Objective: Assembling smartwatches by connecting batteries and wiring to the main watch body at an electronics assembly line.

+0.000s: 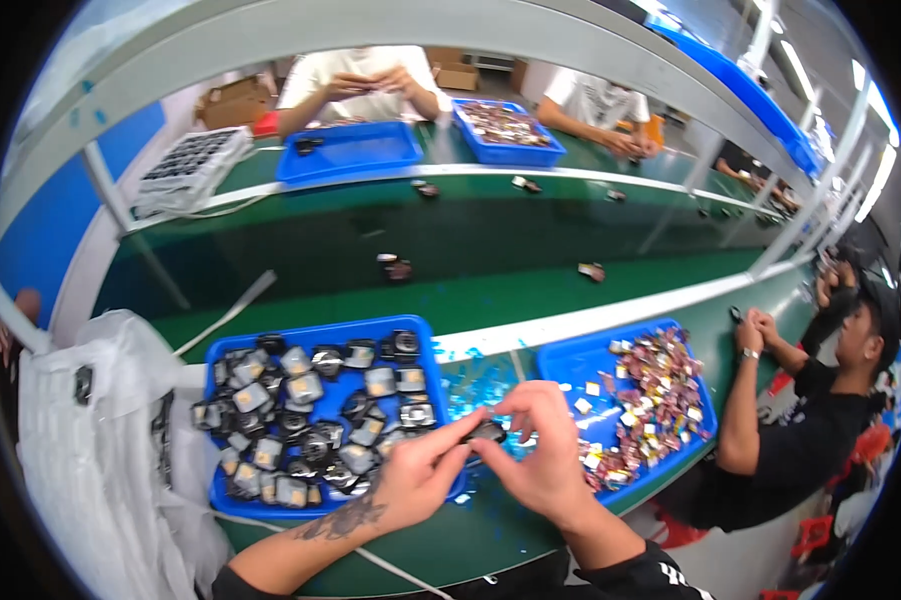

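Between the two near trays: a small black part (487,431) is held up over the tabletop (395,560); its details are too blurred to tell.
Left hand (422,478): a narrow grip, thumb and forefinger pinching the part from its left side.
Right hand (542,455): also a narrow grip, forefinger arched and thumb tip at the part, so both hands share the hold.
Left tray (428,360): blue, heaped with black-and-grey parts (305,388), some bare blue showing between them.
Right tray (568,372): blue, with small shiny pieces (660,390) piled mostly on its right side.
Blue scraps (470,385): scattered on the tabletop between the trays, just beyond the hands.
Green belt (490,265): two loose parts, one left (395,267) and one right (591,271), lie well apart on its near side.
Work done: hard to judge; whether the heaped parts are finished or waiting cannot be told.
Work left: the held part seems midway through handling, not yet set down, and both trays' stock suggests many more rounds.
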A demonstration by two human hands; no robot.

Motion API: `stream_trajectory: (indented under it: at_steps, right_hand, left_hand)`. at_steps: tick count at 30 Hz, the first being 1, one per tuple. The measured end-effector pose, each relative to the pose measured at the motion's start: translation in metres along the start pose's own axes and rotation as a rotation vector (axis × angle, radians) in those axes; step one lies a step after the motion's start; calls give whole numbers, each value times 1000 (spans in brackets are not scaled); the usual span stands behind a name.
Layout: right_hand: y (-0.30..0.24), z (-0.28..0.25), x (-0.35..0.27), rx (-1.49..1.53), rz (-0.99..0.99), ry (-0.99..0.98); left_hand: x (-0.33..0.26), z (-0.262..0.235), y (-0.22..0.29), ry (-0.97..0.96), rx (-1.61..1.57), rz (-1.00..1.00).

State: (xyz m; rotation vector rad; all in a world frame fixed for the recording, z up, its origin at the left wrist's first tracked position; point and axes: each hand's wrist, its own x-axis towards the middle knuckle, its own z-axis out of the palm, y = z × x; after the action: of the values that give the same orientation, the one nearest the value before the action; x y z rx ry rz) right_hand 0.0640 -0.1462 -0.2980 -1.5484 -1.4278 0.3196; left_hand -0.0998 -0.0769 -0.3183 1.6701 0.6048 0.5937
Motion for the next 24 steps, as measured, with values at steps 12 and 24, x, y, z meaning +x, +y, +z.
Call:
stream_trajectory:
  at_steps: [12,24]
  right_hand:
    - [13,7,1,597,311,-145]
    - [14,-9,-4,855,417,-125]
  left_hand:
    - [20,-14,11,173,-555,20]
    - [17,-25,14,153,338,452]
